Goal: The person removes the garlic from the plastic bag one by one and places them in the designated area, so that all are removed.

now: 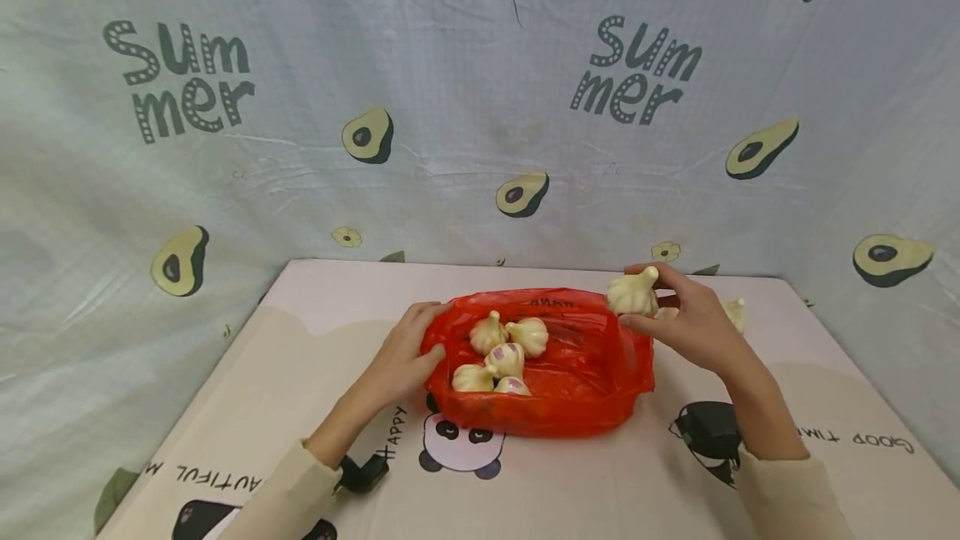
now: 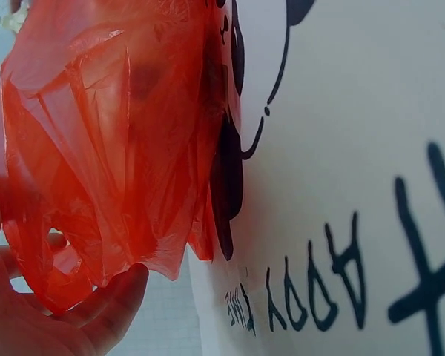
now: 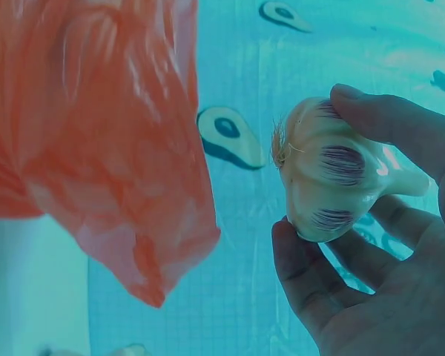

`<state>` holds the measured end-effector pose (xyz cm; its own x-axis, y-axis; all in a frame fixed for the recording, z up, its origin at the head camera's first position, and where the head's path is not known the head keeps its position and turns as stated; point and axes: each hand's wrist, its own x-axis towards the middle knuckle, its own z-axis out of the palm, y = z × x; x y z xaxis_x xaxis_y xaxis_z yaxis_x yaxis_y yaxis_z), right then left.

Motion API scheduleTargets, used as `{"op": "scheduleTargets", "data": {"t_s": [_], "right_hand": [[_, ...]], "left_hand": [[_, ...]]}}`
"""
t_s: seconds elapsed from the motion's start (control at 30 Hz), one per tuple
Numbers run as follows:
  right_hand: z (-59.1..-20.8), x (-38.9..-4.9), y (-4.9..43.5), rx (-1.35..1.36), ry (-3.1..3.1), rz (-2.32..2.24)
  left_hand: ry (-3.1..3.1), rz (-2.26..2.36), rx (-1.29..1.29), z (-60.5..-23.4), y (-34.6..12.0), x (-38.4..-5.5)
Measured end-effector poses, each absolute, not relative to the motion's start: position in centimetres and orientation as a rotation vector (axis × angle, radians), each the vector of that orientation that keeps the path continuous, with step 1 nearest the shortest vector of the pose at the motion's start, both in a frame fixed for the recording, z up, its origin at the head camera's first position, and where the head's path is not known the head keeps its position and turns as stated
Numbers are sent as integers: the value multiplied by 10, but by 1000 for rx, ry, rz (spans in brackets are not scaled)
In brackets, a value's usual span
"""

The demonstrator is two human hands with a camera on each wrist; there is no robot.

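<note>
Your cream sleeves [image 1: 288,486] lie nearest, at 7 and 4 o'clock. Your left hand [image 1: 408,348] grips the red plastic bag [image 1: 540,417] at its 9 o'clock edge; your right hand [image 1: 693,315] pinches 1 garlic bulb [image 1: 632,296] by the bag's 2 o'clock corner. 5 more bulbs [image 1: 489,333] sit inside, toward 9 o'clock. You seem mid-transfer, direction unclear; the next move likely calls for a steady pinch and the bag's mouth held wide.

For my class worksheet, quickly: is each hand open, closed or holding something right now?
Left hand: holding the side of the red plastic bag.
Right hand: holding a garlic bulb between thumb and fingers.
</note>
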<state>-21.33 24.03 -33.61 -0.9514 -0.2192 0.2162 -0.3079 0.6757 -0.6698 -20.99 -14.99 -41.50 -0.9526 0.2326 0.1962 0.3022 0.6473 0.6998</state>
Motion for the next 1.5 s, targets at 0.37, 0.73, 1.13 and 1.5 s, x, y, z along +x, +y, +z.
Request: {"op": "scheduleTargets", "data": {"t_s": [0.37, 0.73, 1.13, 1.5], "right_hand": [[-335, -213, 264, 369, -2756, 1163], [-339, -218, 283, 335, -2705, 1115], [-336, -221, 290, 283, -2665, 1108], [-339, -225, 305, 238, -2693, 1124]], "left_hand": [[-2761, -1179, -467, -415, -149, -210], [-2778, -1189, -446, -414, -149, -209], [-2768, -1196, -458, -415, -150, -209], [-2769, -1191, -455, -417, -148, -209]]}}
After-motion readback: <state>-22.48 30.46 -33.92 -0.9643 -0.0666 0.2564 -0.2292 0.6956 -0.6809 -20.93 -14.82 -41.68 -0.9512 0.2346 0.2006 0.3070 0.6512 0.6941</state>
